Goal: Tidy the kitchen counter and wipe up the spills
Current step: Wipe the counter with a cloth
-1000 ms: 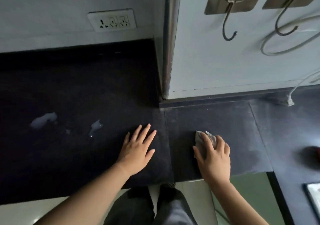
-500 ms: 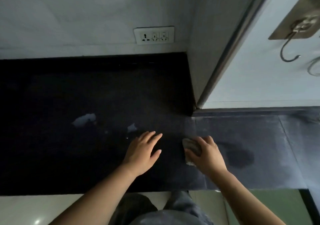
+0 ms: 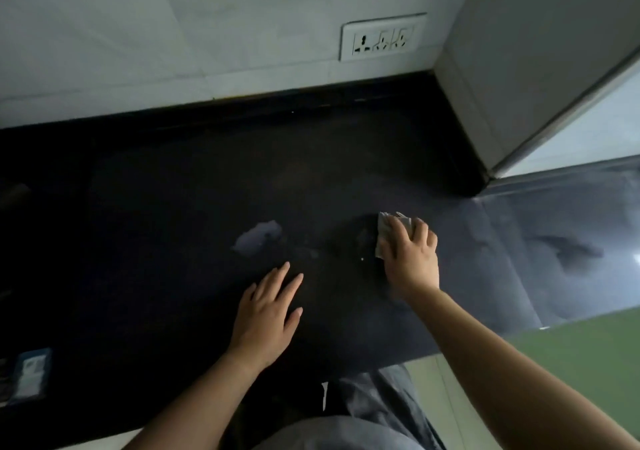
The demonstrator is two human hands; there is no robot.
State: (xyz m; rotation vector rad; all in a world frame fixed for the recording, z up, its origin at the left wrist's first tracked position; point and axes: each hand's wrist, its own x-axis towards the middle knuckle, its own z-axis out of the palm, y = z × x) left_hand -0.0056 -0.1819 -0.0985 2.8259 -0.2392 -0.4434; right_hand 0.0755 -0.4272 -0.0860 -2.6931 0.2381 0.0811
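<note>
While the right hand presses a pale, crumpled cloth flat onto the dark counter, the cloth's visible part runs lengthwise away from the person, its far edge sticking out past the fingertips toward the back wall. That hand's fingers are curled down over the cloth, holding it against the surface; most of it is hidden under the palm. Just left of the cloth, well clear of it, a pale spill lies on the counter, its long axis slanting up to the right. The left hand rests palm-down on the counter nearer the person, fingers spread and pointing toward the spill, holding nothing. No readable writing shows; the white wall socket bears only pin holes.
</note>
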